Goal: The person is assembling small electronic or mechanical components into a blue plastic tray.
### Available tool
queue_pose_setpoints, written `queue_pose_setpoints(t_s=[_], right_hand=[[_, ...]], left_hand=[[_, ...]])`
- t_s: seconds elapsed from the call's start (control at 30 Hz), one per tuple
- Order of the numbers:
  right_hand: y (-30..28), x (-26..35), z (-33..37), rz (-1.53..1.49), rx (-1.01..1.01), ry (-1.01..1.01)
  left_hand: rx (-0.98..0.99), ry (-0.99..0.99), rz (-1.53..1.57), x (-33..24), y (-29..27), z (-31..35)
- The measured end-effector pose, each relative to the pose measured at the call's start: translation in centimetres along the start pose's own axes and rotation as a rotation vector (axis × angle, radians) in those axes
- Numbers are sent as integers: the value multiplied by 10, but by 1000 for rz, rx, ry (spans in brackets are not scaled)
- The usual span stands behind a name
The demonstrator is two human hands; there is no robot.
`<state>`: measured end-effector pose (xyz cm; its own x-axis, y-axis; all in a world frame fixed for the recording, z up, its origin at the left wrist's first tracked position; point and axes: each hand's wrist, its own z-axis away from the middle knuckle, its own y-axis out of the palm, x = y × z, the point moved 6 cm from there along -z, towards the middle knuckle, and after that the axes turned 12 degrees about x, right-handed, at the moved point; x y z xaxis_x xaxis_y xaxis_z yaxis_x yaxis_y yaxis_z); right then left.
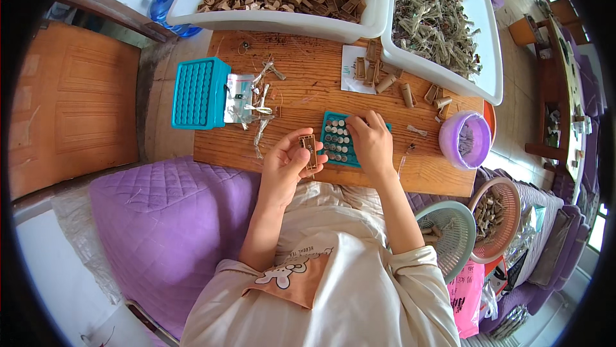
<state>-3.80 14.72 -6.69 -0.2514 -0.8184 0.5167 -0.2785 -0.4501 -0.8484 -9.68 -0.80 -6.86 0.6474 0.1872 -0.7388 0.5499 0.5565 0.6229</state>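
A wooden board [308, 84] is serving as the worktop, lying across a purple quilted cushion [167, 218] with a brown door [77, 103] to its left and a tiled floor beyond its right edge. Along the far edge 2 white tubs are sitting: the left tub [282, 21] is holding brown cardboard pieces, the right tub [487, 45] pale shredded scraps. At the board's left edge a teal perforated tray [200, 93] is lying beside a small clear packet [239, 96], and a purple cup [465, 139] is standing at the right edge. The left hand [285, 167] is hovering over the near edge, its thumb and fingers curling together and pinching a small brown rectangular piece [309, 149] upright. The right hand [371, 141] is resting on a second teal tray [340, 139] near the middle of the near edge, fingers bent and close together, their tips pressing down at the tray's far side; whether they are gripping anything is hard to tell. That hand is covering the tray's right part, and both tubs are being cut off by the top of the view.
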Motion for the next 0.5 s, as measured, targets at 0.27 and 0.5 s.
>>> queue_pose_setpoints(t_s=[0.27,0.5], right_hand=[[-44,43,11,-419,-185,-51],[-42,53,20,-507,-60,-192]], left_hand=[[53,-5,-13,3,12,2],[66,-21,-28,14,25,-6]])
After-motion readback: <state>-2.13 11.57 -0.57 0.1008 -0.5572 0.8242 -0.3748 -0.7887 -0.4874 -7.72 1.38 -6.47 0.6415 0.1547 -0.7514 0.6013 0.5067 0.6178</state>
